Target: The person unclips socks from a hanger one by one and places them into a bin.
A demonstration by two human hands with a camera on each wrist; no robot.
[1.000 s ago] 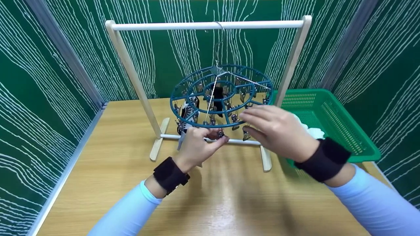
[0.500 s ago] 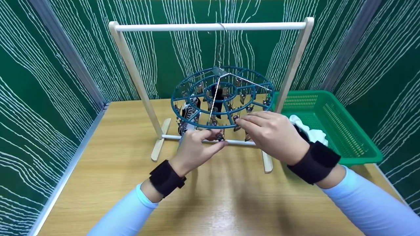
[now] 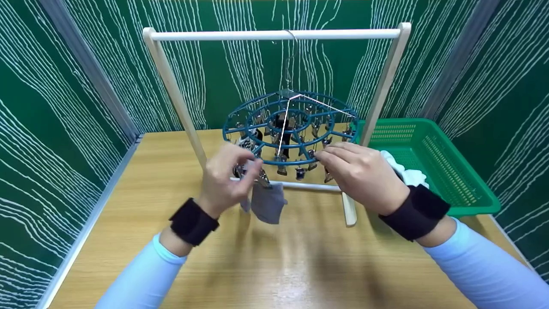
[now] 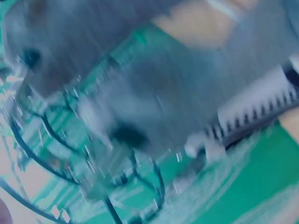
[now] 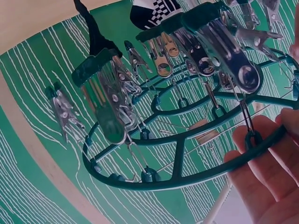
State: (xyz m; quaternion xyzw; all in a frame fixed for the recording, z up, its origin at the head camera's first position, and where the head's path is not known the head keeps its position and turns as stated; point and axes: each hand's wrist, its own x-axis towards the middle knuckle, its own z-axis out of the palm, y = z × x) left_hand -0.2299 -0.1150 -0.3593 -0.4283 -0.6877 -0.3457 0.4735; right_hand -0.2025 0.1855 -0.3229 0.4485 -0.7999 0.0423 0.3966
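A round teal clip hanger (image 3: 300,162) hangs from the rack's white top bar, with metal clips below its rings. The fingers of my right hand (image 3: 358,178) lie behind its outer rim and the thumb on the near side, gripping it, as the right wrist view shows. My left hand (image 3: 227,180) is at the hanger's front left, thumb and forefinger apart beside the clips, holding nothing that I can see. Just right of it a grey sock-like cloth (image 3: 268,204) hangs from a clip. A black-and-white patterned sock (image 3: 246,143) and a black cloth (image 5: 96,37) hang farther back. The left wrist view is blurred.
The wooden rack (image 3: 390,86) stands on the table (image 3: 171,257), its uprights either side of the hanger. Behind my right hand is a green basket (image 3: 467,171) with white cloth (image 3: 414,177) in it. Green panels with white lines enclose the table.
My left hand has let go of a front clip and moved left, uncovering the grey cloth. The hanger has turned slightly. My right hand came in to the rim and stays there.
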